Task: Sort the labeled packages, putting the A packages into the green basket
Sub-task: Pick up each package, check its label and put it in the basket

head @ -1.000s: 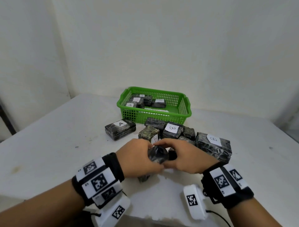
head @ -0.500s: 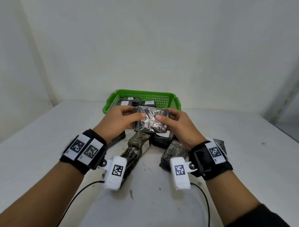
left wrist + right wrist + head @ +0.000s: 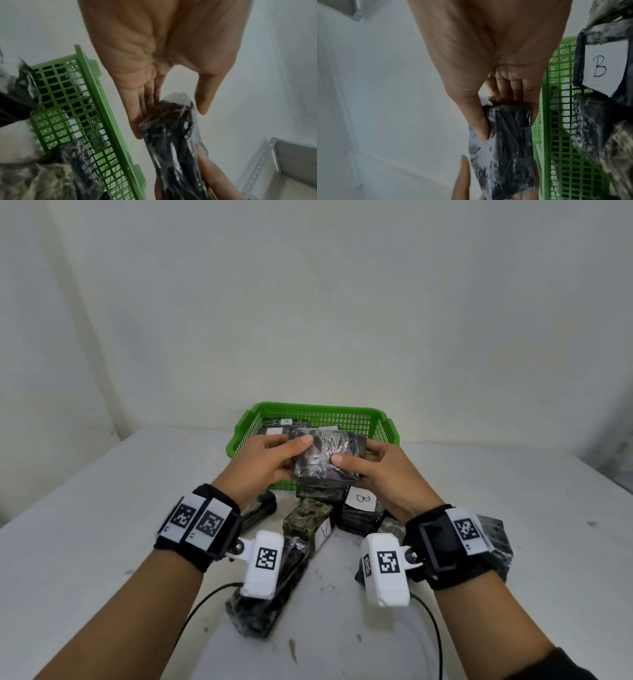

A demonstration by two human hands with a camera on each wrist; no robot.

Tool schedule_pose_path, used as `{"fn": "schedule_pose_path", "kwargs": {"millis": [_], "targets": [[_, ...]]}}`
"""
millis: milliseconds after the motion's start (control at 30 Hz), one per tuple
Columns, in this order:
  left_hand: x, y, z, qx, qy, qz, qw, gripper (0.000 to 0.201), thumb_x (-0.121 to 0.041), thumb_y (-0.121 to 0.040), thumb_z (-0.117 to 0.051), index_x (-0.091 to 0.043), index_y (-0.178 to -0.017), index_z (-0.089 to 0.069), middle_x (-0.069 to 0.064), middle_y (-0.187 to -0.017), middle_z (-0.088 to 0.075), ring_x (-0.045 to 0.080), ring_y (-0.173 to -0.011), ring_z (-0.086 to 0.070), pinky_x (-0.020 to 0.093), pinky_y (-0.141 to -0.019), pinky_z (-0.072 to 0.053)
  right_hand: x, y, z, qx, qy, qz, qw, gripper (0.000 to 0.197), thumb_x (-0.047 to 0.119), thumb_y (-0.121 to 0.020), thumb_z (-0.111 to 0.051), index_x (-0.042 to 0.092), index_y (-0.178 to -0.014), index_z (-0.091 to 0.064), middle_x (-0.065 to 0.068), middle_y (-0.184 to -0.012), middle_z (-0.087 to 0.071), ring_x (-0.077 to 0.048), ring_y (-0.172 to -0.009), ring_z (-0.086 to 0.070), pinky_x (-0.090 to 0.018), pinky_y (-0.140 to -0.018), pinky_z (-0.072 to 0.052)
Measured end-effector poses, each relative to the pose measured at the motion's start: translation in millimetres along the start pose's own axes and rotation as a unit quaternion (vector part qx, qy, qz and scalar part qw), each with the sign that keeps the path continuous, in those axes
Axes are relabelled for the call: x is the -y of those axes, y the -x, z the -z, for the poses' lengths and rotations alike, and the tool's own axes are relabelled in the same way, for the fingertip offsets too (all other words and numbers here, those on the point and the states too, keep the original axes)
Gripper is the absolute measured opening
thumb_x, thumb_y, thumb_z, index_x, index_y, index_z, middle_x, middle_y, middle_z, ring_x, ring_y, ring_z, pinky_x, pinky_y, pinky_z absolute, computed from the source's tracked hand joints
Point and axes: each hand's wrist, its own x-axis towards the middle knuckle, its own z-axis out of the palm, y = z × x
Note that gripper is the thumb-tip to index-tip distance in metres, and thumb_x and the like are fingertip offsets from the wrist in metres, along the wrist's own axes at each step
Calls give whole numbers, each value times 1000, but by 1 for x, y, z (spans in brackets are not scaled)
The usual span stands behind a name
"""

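Note:
Both hands hold one dark, plastic-wrapped package [image 3: 325, 458] in the air, in front of the green basket [image 3: 342, 414]. My left hand [image 3: 274, 460] grips its left end, thumb on top. My right hand [image 3: 370, 470] grips its right end the same way. No label shows on the face turned to me. In the left wrist view the package [image 3: 173, 142] sits between thumb and fingers, beside the basket's wall [image 3: 72, 108]. In the right wrist view the thumb presses the package [image 3: 506, 148]. Several labeled packages lie inside the basket.
On the white table [image 3: 102, 525] below my hands lie several packages: one marked B [image 3: 359, 501], one with an A label on its side [image 3: 323, 530], an unlabeled one near my left wrist [image 3: 274, 587], another under my right wrist [image 3: 493, 539].
Both hands lifted the package from the pile on the table up to the basket's height. The face with no label has stayed turned toward me.

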Motion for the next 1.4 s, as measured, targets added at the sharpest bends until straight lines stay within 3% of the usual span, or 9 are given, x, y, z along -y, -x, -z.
{"fn": "schedule_pose_path", "kwargs": {"millis": [233,333,500,667,900,1033,1100,1200,1400], "targets": [[15,3,1,14,-60,-21,998,26,-16,-85,-75,-9,-110,-72,6,-102,-78,21,-98,-74,36,-85,-59,-11,-1,-9,-13,4,17,1000,52,33,-70,-89,5,-112,-77,-13,-107,-81,-31,-102,-77,-51,-100,-58],[16,6,-3,19,-22,-19,999,27,-17,-87,-73,-6,-111,-71,7,-102,-77,22,-98,-74,42,-92,-58,-10,1,-8,-35,19,35,999,37,28,-79,-87,6,-107,-79,-10,-103,-81,-29,-98,-79,-49,-98,-60],[20,3,2,-25,36,-31,999,29,-17,-85,-74,-1,-109,-71,17,-107,-75,35,-104,-71,52,-95,-55,-9,6,-8,11,17,28,999,42,14,-76,-88,9,-116,-74,-7,-109,-81,-25,-103,-78,-40,-94,-61],[26,7,2,30,20,-27,999,37,-20,-80,-74,-5,-114,-71,11,-111,-75,29,-107,-71,45,-98,-54,-8,13,-1,20,53,39,998,38,4,-81,-85,10,-117,-74,-3,-106,-82,-20,-100,-79,-27,-85,-62],[25,13,2,59,-40,-57,996,37,-13,-81,-76,-7,-116,-69,6,-110,-76,21,-105,-72,32,-93,-55,-6,18,-2,-17,73,78,994,23,23,-83,-85,11,-103,-81,-7,-97,-82,-26,-91,-79,-32,-75,-59],[25,13,5,15,-41,-82,996,39,1,-77,-78,-8,-114,-69,6,-103,-77,21,-99,-74,24,-82,-59,-7,19,-4,-17,67,80,994,40,27,-78,-89,15,-114,-76,1,-107,-81,-13,-101,-77,-26,-81,-61],[24,15,8,10,-45,-101,994,45,3,-73,-80,-11,-115,-68,4,-106,-77,19,-100,-73,27,-84,-59,-8,17,-2,-4,54,59,997,53,41,-75,-88,16,-119,-73,-1,-116,-79,-17,-111,-74,-35,-94,-59],[23,18,9,14,-61,-132,989,56,6,-67,-84,-12,-117,-67,4,-111,-75,19,-105,-71,32,-90,-58,-8,19,-2,31,6,-9,999,63,53,-76,-75,10,-123,-71,-10,-119,-78,-26,-108,-76,-39,-93,-61],[24,22,5,63,-41,-119,990,67,-12,-71,-85,-17,-132,-58,3,-125,-68,16,-116,-66,30,-96,-55,-12,18,-4,1,-50,9,999,34,13,-88,-78,0,-119,-73,-18,-116,-77,-31,-107,-76,-34,-85,-63]]}}
